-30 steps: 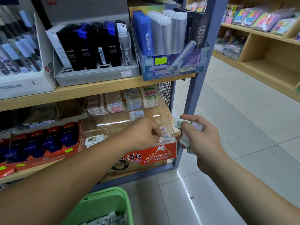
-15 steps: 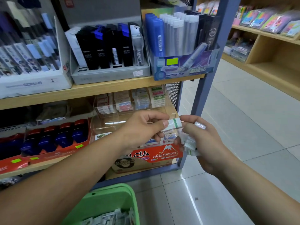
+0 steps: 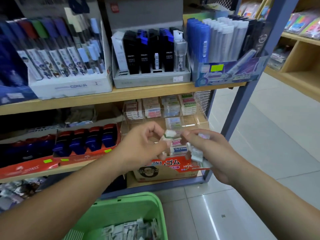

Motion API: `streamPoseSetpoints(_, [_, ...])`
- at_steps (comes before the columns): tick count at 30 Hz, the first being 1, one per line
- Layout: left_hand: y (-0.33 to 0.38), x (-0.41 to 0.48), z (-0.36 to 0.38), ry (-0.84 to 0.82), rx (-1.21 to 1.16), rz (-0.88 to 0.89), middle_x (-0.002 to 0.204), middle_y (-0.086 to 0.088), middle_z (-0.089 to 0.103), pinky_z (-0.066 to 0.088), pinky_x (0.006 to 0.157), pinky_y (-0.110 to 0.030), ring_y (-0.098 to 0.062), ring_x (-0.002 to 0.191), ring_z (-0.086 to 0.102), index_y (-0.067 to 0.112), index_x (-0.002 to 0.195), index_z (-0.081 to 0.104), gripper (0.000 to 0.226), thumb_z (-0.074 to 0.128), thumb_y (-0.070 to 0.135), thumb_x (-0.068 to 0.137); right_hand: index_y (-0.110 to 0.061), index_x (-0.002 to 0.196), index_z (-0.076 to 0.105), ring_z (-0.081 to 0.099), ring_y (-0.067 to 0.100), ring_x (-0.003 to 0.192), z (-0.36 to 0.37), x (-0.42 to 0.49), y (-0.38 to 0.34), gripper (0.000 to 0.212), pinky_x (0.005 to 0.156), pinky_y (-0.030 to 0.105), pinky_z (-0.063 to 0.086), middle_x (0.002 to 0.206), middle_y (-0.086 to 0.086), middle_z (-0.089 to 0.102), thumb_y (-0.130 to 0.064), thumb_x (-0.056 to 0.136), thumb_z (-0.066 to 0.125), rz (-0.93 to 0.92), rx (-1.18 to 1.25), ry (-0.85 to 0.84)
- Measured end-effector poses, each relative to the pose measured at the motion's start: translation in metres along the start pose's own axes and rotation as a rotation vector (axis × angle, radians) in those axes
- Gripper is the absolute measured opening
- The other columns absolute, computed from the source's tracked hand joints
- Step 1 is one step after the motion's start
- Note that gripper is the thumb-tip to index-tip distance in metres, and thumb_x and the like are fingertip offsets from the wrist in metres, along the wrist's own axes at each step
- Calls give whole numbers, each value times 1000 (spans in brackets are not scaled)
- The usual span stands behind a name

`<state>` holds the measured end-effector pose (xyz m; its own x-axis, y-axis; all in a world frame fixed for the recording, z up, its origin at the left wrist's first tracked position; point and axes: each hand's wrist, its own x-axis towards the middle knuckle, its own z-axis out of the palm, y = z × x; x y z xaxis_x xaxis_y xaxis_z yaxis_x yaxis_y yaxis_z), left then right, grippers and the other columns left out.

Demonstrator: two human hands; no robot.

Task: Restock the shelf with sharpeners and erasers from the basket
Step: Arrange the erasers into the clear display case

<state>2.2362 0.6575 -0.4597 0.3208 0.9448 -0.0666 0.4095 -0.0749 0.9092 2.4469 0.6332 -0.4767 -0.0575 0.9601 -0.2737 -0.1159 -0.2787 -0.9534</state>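
One small wrapped eraser (image 3: 169,134) with a green band is pinched between the thumb and forefinger of the left hand (image 3: 143,148). It is held just in front of the clear acrylic display (image 3: 199,120) on the lower level of the shelving unit (image 3: 242,104). Several more wrapped erasers (image 3: 197,155) are gripped as a loose bundle in the curled fingers (image 3: 191,136) of the right hand (image 3: 214,153), close beside the left. Further small packs, too blurred to identify, are seen in the green basket (image 3: 121,203) below.

Each eraser is judged to be light, firm and not fragile, though the glossy film wrap is likely to be slippery. A pinch across the long flat sides, near the middle, is recommended, so that one end is left free for insertion into a compartment. Pieces are likely to be shed from the bundle if the grip is relaxed.
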Motion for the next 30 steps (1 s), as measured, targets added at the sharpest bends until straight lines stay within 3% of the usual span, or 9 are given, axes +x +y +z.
streamPoseSetpoints(3, [-14, -3, 2, 71, 68, 126, 96, 5, 74, 64, 72, -46, -22, 81, 74, 29, 84, 68, 28, 82, 4, 83, -13, 109, 79, 75, 35, 95, 17, 4, 3, 34, 87, 49, 57, 105, 21, 78, -42, 92, 74, 41, -58, -77])
streamPoseSetpoints(6, [-16, -4, -2, 118, -83, 148, 113, 6, 72, 62, 82, -30, -14, 96, 75, 23, 101, 73, 41, 77, -13, 81, -7, 108, 78, 76, 33, 97, 25, 10, 8, 29, 92, 51, 56, 106, 20, 78, -31, 92, 77, 40, -89, -54])
streamPoseSetpoints(9, [-12, -5, -7, 172, -300, -30, 115, -1, 72, 62, 78, -27, -16, 93, 77, 20, 123, 62, 51, 70, -14, 86, -12, 106, 79, 77, 30, 100, 27, 14, 9, 24, 104, 54, 55, 104, 11, 80, -31, 91, 79, 26, -64, -21])
streamPoseSetpoints(12, [-15, -5, -12, 133, -410, -161, 107, -10, 76, 63, 84, -41, -25, 91, 77, 11, 117, 64, 28, 71, 2, 92, -13, 97, 80, 77, 29, 99, 32, 17, 9, 18, 105, 57, 53, 101, 10, 80, -30, 92, 78, -17, -63, -7])
streamPoseSetpoints(16, [-18, -2, -15, 73, -366, -119, 92, -9, 78, 62, 77, -41, -27, 87, 77, 6, 106, 69, 15, 74, 11, 93, -13, 107, 79, 74, 36, 109, 41, 22, 15, 28, 106, 59, 52, 109, 15, 79, -36, 91, 78, -33, -61, -24])
streamPoseSetpoints(19, [-16, 4, -25, 82, -444, -141, 93, -7, 76, 63, 67, -34, -27, 79, 75, 9, 115, 68, 18, 69, 10, 97, -12, 115, 76, 75, 28, 101, 43, 26, 17, 48, 90, 43, 57, 110, 17, 78, -49, 85, 80, -16, -27, 12])
streamPoseSetpoints(21, [-19, 6, -32, 55, -493, -166, 100, -11, 76, 63, 70, -32, -27, 82, 75, 10, 118, 70, 20, 65, 7, 99, -12, 113, 75, 76, 26, 92, 44, 26, 15, 41, 76, 37, 55, 103, 14, 79, -45, 89, 77, 10, 15, 39])
streamPoseSetpoints(26, [-29, 7, -38, -4, -513, -174, 111, -19, 74, 62, 81, -34, -28, 90, 74, 10, 125, 71, 28, 58, 2, 101, -20, 105, 80, 74, 31, 108, 45, 26, 14, 33, 105, 56, 54, 108, 5, 80, -47, 86, 80, 39, -39, 82])
streamPoseSetpoints(30, [-29, 10, -41, 28, -466, -149, 106, -16, 76, 62, 84, -35, -26, 90, 74, 12, 124, 71, 30, 60, -1, 99, -5, 103, 74, 76, 37, 100, 50, 24, 12, 44, 100, 62, 55, 102, 14, 79, -47, 89, 77, 42, -75, 104])
